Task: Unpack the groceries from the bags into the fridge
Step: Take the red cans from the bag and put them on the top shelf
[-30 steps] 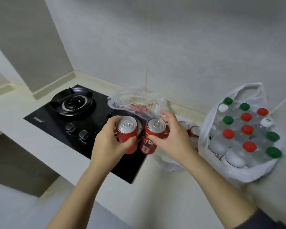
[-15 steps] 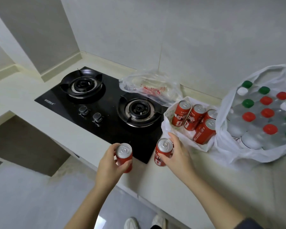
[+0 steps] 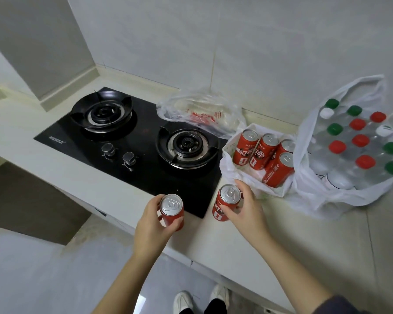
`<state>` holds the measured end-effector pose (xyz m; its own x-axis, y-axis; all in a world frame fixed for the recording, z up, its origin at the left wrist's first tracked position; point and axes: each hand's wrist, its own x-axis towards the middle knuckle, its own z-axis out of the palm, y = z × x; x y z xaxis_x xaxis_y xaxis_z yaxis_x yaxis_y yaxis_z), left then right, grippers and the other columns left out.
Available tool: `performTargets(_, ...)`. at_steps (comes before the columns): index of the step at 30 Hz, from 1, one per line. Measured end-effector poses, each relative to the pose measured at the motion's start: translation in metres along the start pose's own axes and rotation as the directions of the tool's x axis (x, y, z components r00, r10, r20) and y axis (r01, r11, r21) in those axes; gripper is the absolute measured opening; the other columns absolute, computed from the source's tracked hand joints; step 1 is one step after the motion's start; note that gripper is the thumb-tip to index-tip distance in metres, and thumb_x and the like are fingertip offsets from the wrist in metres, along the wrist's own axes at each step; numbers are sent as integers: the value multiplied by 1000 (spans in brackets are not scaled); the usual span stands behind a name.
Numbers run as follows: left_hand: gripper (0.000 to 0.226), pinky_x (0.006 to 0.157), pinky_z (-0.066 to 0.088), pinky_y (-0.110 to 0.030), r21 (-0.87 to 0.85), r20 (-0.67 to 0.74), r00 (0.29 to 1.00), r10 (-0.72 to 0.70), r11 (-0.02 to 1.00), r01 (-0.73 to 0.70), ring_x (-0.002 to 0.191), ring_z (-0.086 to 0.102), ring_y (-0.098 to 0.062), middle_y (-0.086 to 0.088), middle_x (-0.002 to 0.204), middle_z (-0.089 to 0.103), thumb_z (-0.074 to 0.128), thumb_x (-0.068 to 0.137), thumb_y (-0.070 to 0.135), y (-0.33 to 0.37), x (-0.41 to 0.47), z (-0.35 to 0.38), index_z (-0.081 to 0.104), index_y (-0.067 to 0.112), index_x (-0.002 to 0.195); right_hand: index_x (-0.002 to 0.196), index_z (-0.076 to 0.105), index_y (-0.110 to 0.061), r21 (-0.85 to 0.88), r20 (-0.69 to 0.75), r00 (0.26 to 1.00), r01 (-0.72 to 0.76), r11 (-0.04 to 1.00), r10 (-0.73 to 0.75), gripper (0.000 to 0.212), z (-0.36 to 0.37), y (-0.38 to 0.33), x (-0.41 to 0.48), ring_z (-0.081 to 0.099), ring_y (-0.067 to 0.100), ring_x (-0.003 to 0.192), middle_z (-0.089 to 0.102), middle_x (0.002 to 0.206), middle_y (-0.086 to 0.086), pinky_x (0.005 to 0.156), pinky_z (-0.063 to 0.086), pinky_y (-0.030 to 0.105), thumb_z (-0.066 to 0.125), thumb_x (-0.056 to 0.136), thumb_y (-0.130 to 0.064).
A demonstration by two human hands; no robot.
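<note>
Cans, head view: left hand (image 3: 150, 225) grips the left can (image 3: 171, 209), right hand (image 3: 246, 209) grips the right can (image 3: 226, 203). Both have drawn back from the white bag (image 3: 237, 177) toward the surface (image 3: 300, 241) front edge. Four bagged cans (image 3: 264, 155) remain; fridge trip likely next.

The hob (image 3: 143, 124) sits in the counter (image 3: 304, 234) at the left. Behind its right burner (image 3: 186, 143), against the wall (image 3: 259, 53), lies a crumpled bag (image 3: 200, 114). Just right of the hob stands a small bag (image 3: 232, 175) with four cans (image 3: 264, 152) in it, and touching its right side a larger bag (image 3: 327, 200) holding bottles (image 3: 359, 141). Before the hob's front right corner, the left hand (image 3: 150, 225) holds the left can (image 3: 171, 209) and the right hand (image 3: 247, 211) the right can (image 3: 227, 200), side by side and apart
</note>
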<state>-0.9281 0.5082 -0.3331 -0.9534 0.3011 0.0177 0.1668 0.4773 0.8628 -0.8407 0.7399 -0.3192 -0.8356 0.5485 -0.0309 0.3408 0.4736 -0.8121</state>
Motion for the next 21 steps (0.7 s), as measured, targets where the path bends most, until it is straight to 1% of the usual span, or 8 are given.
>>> performTargets(5, 71, 90, 53, -28, -23, 6, 1000, 2, 1000, -2, 109, 54, 4, 21, 122, 55, 85, 70, 31, -7, -2, 2, 45, 36, 128, 137, 41, -41, 128, 36, 997, -70, 989, 66, 83, 6, 11, 2, 57, 10, 121, 54, 136, -16, 95, 54, 42, 76, 62, -50)
performTargets(10, 102, 107, 40, -32, -105, 61, 996, -60, 992, 66, 131, 42, -5, 7, 145, 43, 88, 64, 33, -32, -11, 11, 29, 26, 148, 141, 37, -44, 271, 97, 986, -156, 950, 135, 99, 20, 40, 0, 52, 10, 127, 53, 136, -16, 102, 49, 45, 89, 57, -40)
performTargets(12, 106, 110, 37, -34, -127, 94, 991, -92, 987, 103, 135, 39, -7, 7, 148, 39, 86, 63, 39, -41, -12, 16, 27, 24, 150, 142, 37, -37, 305, 98, 982, -187, 934, 164, 99, 27, 50, -2, 52, 7, 127, 53, 137, -11, 99, 50, 29, 92, 60, -28)
performTargets(13, 105, 110, 37, -31, -139, 117, 988, -96, 984, 112, 135, 39, -6, 9, 147, 40, 87, 63, 38, -44, -11, 19, 28, 25, 149, 143, 37, -33, 322, 103, 981, -191, 927, 167, 98, 30, 54, -4, 50, 6, 128, 52, 138, -8, 95, 49, 21, 91, 63, -17)
performTargets(14, 102, 109, 37, -28, -144, 138, 985, -99, 982, 119, 134, 42, -6, 10, 145, 43, 88, 65, 34, -46, -9, 22, 30, 26, 148, 144, 36, -30, 324, 106, 982, -185, 928, 159, 97, 33, 57, -4, 50, 6, 128, 52, 139, -7, 92, 49, 18, 88, 66, -8)
performTargets(16, 94, 105, 42, -23, -153, 162, 980, -116, 978, 141, 126, 50, -3, 12, 137, 52, 89, 66, 25, -47, -8, 27, 37, 26, 144, 143, 37, -28, 328, 106, 983, -177, 928, 150, 95, 41, 65, -4, 54, 5, 122, 54, 135, -6, 84, 53, 22, 85, 67, 2)
performTargets(19, 77, 94, 48, -14, -157, 167, 971, -174, 967, 200, 110, 58, 5, 18, 120, 62, 88, 67, 28, -46, -6, 36, 49, 27, 133, 136, 43, -19, 338, 70, 981, -193, 921, 180, 82, 52, 65, -3, 62, -3, 97, 61, 120, -2, 76, 50, 14, 81, 69, 7)
performTargets(21, 65, 85, 48, -9, -146, 149, 964, -218, 960, 240, 101, 60, 8, 19, 109, 65, 88, 68, 29, -45, -4, 40, 53, 31, 123, 129, 48, -21, 357, 32, 979, -200, 912, 202, 73, 60, 66, 1, 64, -3, 94, 64, 115, -2, 80, 50, 14, 81, 70, 6)
